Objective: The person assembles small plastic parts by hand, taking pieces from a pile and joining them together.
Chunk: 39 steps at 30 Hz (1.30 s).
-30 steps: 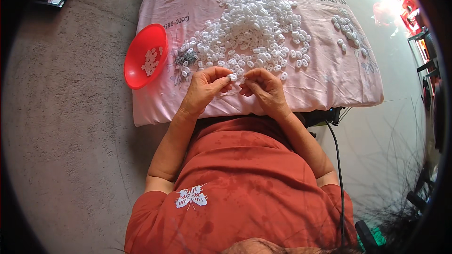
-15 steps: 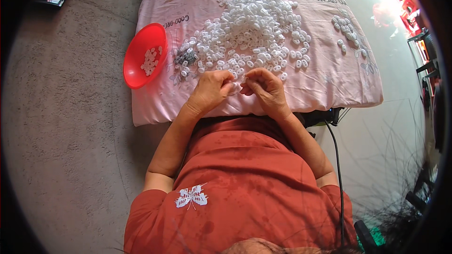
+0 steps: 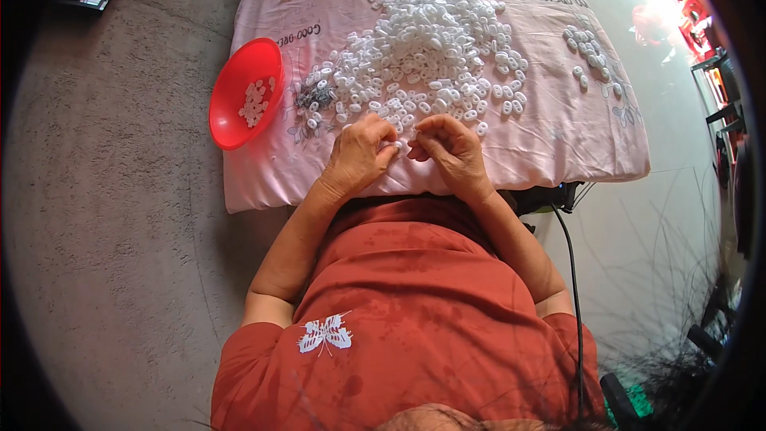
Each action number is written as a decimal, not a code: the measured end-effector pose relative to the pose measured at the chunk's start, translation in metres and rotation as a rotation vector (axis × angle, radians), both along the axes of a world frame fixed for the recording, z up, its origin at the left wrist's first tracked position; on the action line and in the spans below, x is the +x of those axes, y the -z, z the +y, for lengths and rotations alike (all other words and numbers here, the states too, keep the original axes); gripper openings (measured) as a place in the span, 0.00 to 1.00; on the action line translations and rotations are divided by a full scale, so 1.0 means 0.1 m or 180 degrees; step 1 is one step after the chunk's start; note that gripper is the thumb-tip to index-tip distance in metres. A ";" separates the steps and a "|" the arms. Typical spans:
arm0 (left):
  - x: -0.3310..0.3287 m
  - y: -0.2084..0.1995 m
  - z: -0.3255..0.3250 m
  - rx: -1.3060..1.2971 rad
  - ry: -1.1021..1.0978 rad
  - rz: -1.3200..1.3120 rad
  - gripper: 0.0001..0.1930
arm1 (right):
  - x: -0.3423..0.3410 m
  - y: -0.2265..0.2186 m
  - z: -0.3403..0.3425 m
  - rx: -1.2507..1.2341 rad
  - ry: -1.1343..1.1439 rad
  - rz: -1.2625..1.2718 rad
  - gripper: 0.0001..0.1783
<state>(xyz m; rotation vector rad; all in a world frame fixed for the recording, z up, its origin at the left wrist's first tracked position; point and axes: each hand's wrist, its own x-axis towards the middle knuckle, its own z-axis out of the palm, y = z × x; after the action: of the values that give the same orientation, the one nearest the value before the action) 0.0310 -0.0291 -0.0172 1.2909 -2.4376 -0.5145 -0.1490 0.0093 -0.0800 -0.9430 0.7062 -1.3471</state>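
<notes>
Close together at the near edge of the cloth-covered table, both hands are pinched. My left hand grips a small white oval piece between thumb and forefinger. With thumb and fingertips together, my right hand is a short gap away; something small and pale shows at its tips, too tiny to name. Just beyond the hands lies a big heap of white oval plastic pieces, many with two holes. A small tangle of dark grey thin bits lies at the heap's left.
A red bowl with several pale small pieces stands on the left of the pink printed cloth. A separate group of white pieces lies at the right. A black cable hangs beside my right arm.
My left hand has shifted slightly, its fingers opening out a little so that the white piece shows at the thumb tip. My right hand stays nearly in place.
</notes>
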 end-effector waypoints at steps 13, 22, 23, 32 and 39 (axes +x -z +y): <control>0.14 -0.01 -0.03 0.2581 -0.0847 0.2461 0.06 | 0.00 -0.05 0.01 0.0112 -0.0113 -0.0001 0.06; 0.13 -0.07 -0.01 0.3211 -0.1004 0.2975 0.13 | -0.01 -0.07 0.02 0.0102 -0.0148 0.0138 0.06; 0.13 -0.07 -0.01 0.3241 -0.1015 0.2968 0.14 | -0.01 -0.07 0.02 0.0102 -0.0146 0.0137 0.06; 0.17 -0.04 -0.01 0.3111 -0.0696 0.2684 0.13 | -0.01 -0.07 0.01 0.0086 -0.0159 0.0126 0.06; 0.12 -0.08 0.01 0.2904 -0.0718 0.2671 0.07 | -0.01 -0.06 0.01 0.0088 -0.0162 0.0131 0.06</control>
<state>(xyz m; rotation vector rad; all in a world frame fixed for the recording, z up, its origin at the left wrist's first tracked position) 0.0429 -0.0279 -0.0096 1.2159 -1.3338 -1.7861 -0.1500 0.0108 -0.0736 -0.9628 0.7258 -1.2736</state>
